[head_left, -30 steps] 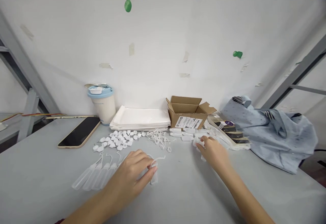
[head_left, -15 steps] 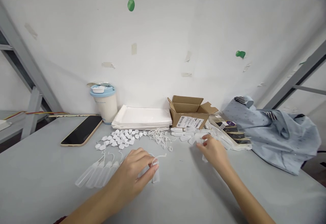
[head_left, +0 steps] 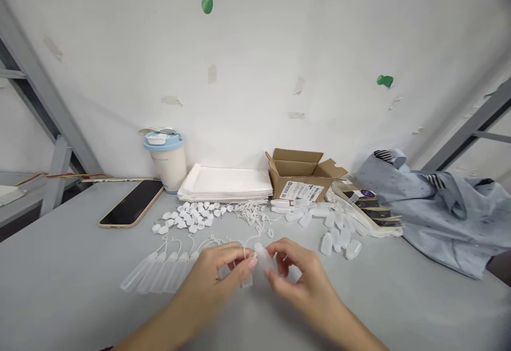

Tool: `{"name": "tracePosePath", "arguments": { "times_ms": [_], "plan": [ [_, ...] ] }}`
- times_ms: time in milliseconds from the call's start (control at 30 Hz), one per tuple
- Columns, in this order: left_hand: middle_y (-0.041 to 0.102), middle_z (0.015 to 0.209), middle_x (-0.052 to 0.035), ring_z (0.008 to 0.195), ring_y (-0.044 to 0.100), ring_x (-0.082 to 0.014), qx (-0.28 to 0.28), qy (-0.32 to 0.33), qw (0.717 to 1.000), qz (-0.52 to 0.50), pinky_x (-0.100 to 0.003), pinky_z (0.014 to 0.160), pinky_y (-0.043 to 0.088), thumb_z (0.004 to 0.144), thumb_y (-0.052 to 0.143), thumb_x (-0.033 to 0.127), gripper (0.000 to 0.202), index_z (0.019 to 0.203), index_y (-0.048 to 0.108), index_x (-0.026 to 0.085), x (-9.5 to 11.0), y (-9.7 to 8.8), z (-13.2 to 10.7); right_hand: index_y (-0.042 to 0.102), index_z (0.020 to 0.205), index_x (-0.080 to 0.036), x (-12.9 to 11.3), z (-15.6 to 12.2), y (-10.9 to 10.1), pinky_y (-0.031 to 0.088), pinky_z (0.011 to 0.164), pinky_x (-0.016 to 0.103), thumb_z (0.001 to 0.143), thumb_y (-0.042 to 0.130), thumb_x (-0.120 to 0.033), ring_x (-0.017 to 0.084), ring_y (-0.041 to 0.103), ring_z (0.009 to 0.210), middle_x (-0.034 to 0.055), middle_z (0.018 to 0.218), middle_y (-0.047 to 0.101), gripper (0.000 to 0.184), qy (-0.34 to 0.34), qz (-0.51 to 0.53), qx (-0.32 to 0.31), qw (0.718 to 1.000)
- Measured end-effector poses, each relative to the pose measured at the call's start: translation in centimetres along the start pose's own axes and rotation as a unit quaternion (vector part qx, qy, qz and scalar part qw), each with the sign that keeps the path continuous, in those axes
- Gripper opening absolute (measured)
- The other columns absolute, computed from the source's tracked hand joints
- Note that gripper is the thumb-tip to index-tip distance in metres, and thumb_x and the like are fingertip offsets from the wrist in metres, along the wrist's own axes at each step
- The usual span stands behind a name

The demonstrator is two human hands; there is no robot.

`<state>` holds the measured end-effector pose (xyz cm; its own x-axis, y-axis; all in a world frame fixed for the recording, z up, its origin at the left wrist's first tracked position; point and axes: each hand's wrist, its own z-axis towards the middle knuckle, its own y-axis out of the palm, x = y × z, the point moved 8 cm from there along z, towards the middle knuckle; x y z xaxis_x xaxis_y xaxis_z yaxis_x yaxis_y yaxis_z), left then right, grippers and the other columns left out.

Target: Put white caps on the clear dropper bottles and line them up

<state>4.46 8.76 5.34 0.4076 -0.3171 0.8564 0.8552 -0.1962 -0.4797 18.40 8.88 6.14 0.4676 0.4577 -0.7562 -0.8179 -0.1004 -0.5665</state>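
Over the near middle of the grey table (head_left: 59, 298), my two hands meet. My right hand (head_left: 299, 276) pinches a small clear plastic bottle (head_left: 262, 255) between thumb and fingers. Its tip touches the fingers of my left hand (head_left: 217, 274), which are closed on a bottle with a white string loop (head_left: 246, 280). A row of several finished clear bottles with strings (head_left: 159, 272) lies just left of my left hand. Loose empty bottles (head_left: 337, 234) lie to the right, beyond my right hand.
Small white caps (head_left: 187, 216) and white strings (head_left: 255, 215) lie scattered mid-table. Behind them sit a stack of white bags (head_left: 227, 184), an open cardboard box (head_left: 301, 178), a blue-lidded cup (head_left: 165, 159) and a phone (head_left: 131, 210). A blue shirt (head_left: 439, 218) lies at right.
My right hand has come back from the loose bottles near the box to the middle, now holding one bottle against my left hand's fingers. The left hand stayed put.
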Motion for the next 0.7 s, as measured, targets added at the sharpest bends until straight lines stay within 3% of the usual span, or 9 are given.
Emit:
{"name": "tracePosePath", "arguments": {
  "times_ms": [233,367,567,700],
  "plan": [
    [0.059,0.066,0.0004,0.066,0.055,-0.0139,0.014,-0.001,1.0,-0.013,-0.023,0.06,0.043,0.091,0.047,0.036,0.033,0.069,0.064,0.019,0.0,0.2,-0.3,0.066,0.091,-0.016,-1.5,-0.5,0.1,0.046,0.058,0.024,0.076,0.057,-0.011,0.013,0.052,0.062,0.0023,0.074,0.06,0.019,-0.072,-0.022,0.007,0.997],
    [0.059,0.068,0.0009,0.067,0.055,-0.0138,0.03,0.02,0.999,-0.004,-0.024,0.065,0.044,0.092,0.046,0.036,0.03,0.076,0.067,0.021,0.4,-0.2,-0.4,0.067,0.095,-0.016,-2.1,-0.5,0.2,0.049,0.058,0.024,0.076,0.057,-0.011,0.013,0.054,0.062,0.0038,0.077,0.062,0.022,-0.109,-0.035,0.008,0.993],
    [0.064,0.072,0.0007,0.067,0.057,-0.013,0.039,0.072,0.997,0.013,-0.022,0.062,0.046,0.09,0.052,0.029,0.021,0.083,0.071,0.023,0.7,0.0,-0.6,0.067,0.102,-0.016,-2.8,-1.0,0.5,0.053,0.06,0.025,0.079,0.054,-0.01,0.015,0.061,0.069,0.0077,0.084,0.064,0.027,-0.157,-0.065,0.007,0.985],
    [0.063,0.074,-0.0005,0.065,0.059,-0.0124,0.04,0.082,0.996,0.012,-0.019,0.052,0.043,0.088,0.053,0.028,0.019,0.089,0.071,0.022,0.7,-0.1,-0.6,0.064,0.106,-0.017,-3.0,-1.3,0.3,0.053,0.058,0.027,0.081,0.053,-0.01,0.016,0.061,0.067,0.0093,0.087,0.062,0.028,-0.192,-0.146,0.024,0.97]
  ]
}}
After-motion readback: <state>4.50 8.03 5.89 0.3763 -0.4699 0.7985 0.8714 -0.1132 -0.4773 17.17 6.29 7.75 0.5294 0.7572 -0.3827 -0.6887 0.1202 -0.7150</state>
